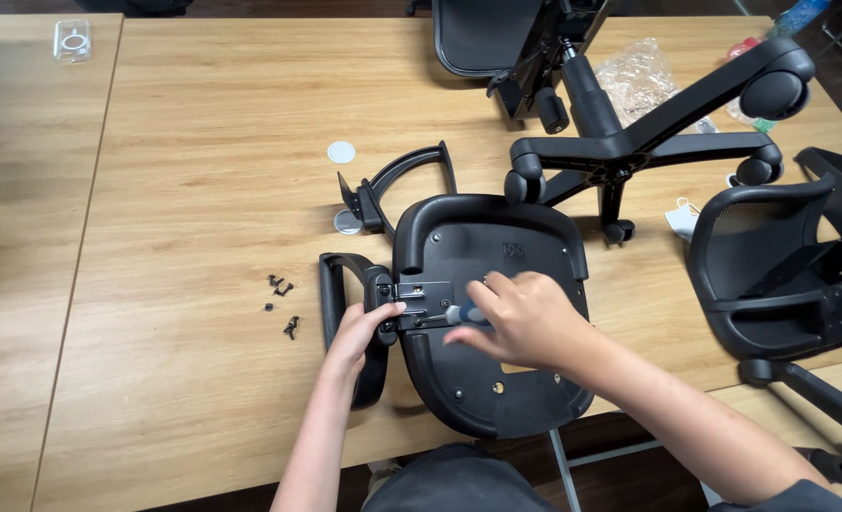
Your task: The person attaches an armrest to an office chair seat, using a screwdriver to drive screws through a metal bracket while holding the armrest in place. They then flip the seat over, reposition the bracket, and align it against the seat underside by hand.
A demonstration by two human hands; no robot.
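Upside down on the near edge of the worktop (203, 142) lies the black chair seat (492, 379). At its left side, the left hand (359, 332) pinches the armrest bracket (419, 303). Just right, the right hand (525, 318) grips a screwdriver (465, 315) over it. Loose screws (283, 303) lie farther left.

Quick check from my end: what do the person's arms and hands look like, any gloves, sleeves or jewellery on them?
Both hands are bare: no gloves on the left hand or the right hand. Both forearms are uncovered from wrist to elbow. No watch, bracelet or ring shows on either. Only at the bottom right corner does a dark grey sleeve edge appear, on the right upper arm. No markings are visible.
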